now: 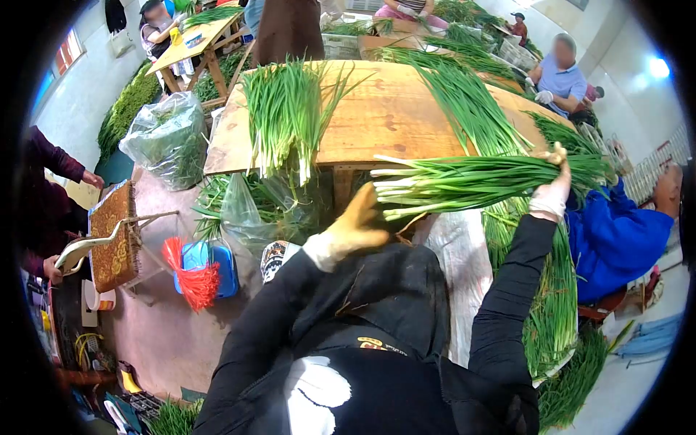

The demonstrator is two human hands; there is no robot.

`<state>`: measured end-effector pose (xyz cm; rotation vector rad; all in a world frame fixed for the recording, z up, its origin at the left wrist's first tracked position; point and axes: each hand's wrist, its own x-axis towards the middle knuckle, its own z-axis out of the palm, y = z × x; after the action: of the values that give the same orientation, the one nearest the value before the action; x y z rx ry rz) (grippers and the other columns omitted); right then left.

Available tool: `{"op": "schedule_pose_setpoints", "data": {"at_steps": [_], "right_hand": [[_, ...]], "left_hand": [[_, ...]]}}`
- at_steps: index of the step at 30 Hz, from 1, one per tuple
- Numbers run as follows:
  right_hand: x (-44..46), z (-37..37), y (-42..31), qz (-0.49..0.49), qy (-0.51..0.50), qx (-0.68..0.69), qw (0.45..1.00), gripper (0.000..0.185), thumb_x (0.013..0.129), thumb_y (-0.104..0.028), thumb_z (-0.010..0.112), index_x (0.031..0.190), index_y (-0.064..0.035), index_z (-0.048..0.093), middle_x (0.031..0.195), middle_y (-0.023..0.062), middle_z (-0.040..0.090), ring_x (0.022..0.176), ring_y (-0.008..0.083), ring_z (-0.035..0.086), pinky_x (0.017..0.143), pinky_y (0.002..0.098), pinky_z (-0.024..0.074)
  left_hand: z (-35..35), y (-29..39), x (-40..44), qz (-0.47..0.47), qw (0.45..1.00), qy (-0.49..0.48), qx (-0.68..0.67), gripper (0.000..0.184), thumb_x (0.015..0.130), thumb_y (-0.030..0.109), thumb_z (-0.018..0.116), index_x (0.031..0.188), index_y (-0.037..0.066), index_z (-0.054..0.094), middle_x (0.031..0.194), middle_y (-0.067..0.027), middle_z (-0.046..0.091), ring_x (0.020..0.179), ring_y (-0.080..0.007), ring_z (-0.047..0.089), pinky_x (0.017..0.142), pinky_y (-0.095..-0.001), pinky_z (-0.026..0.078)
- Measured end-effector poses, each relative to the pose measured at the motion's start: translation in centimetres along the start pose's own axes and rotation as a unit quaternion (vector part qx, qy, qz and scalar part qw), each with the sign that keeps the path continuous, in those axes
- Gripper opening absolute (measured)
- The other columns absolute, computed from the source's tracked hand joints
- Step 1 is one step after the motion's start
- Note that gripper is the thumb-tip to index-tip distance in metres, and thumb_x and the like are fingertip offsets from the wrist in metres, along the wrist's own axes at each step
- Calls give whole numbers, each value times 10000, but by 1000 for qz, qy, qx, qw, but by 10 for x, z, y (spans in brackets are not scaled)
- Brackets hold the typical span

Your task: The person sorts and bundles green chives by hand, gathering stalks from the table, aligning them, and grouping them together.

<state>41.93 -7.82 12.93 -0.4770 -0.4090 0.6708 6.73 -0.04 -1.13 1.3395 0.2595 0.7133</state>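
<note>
The wooden table (391, 109), light brown with darker marks, bears a bundle of long green stalks (283, 109) towards its left end, the pale ends hanging over the near edge. A second spread of stalks (471, 109) slants across its right side. The pinkish floor (159, 333) carries a blue basin (228, 272) (red strands (194, 279) drape over it) and a clear plastic bag (170, 134) containing greens.

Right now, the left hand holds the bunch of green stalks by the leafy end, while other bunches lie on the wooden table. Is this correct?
Not the left hand: the head view shows the right hand holding the bunch of green stalks by the leafy end, while other bunches lie on the wooden table.
</note>
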Motion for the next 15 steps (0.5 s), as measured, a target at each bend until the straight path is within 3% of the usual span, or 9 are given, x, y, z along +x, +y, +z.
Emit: {"op": "schedule_pose_setpoints", "data": {"at_steps": [1,2,4,5,6,9,10,12,15], "right_hand": [[-3,3,12,-8,11,-28,1000,117,823,-126,487,744,-51,529,566,-15,480,521,103,461,581,229,448],[-15,24,25,1,139,-7,990,139,831,-134,480,725,-55,521,566,-8,477,518,107,451,574,230,443],[-10,12,35,-54,123,-57,989,141,838,-141,471,744,-53,527,563,-3,470,526,107,442,567,235,435],[-7,7,35,-62,102,-71,990,139,842,-140,466,781,-41,541,584,2,471,539,108,438,560,241,427],[-10,11,35,-63,103,-71,990,139,842,-140,466,781,-41,541,584,2,471,539,108,438,560,241,427],[-20,28,38,-87,112,-98,985,145,838,-139,482,821,-19,560,630,7,478,547,105,439,553,228,426],[-21,31,35,-88,114,-98,985,145,838,-139,482,821,-19,560,630,7,478,547,105,439,553,228,426],[-19,34,30,-102,132,-91,982,132,828,-134,501,814,-19,564,632,7,482,553,102,446,550,221,436],[-8,28,14,-110,151,-93,978,134,825,-128,497,826,-15,568,643,15,492,566,98,448,561,224,448]], "left_hand": [[20,12,9,-50,990,-9,-132,825,679,373,677,1292,57,224,1290,-164,303,1142,-259,327,919,-357,284],[34,26,13,-100,960,-19,-262,710,724,382,638,1259,57,303,1229,-160,411,1034,-223,467,828,-318,395],[34,25,20,-224,927,77,-290,450,791,357,565,1111,57,461,907,-70,597,597,-74,510,487,-201,375],[32,27,20,-238,935,46,-258,347,819,350,525,1017,65,522,579,36,526,358,-31,301,341,-200,205],[23,24,14,-309,906,5,-290,339,833,344,503,1021,63,526,470,66,403,319,-32,267,321,-187,194],[17,15,-3,-212,950,-56,-222,394,836,349,497,1049,16,502,434,75,356,308,-34,259,314,-180,203],[17,23,-10,-237,959,22,-153,387,845,325,490,1046,-6,510,431,75,348,309,-33,262,314,-173,207],[-14,15,-28,-232,964,11,-131,346,853,293,479,1015,-7,537,431,66,365,312,-34,267,313,-173,205],[-69,-18,-69,-238,956,168,-42,303,854,278,481,926,3,585,439,56,392,323,-34,283,315,-174,217]]}}
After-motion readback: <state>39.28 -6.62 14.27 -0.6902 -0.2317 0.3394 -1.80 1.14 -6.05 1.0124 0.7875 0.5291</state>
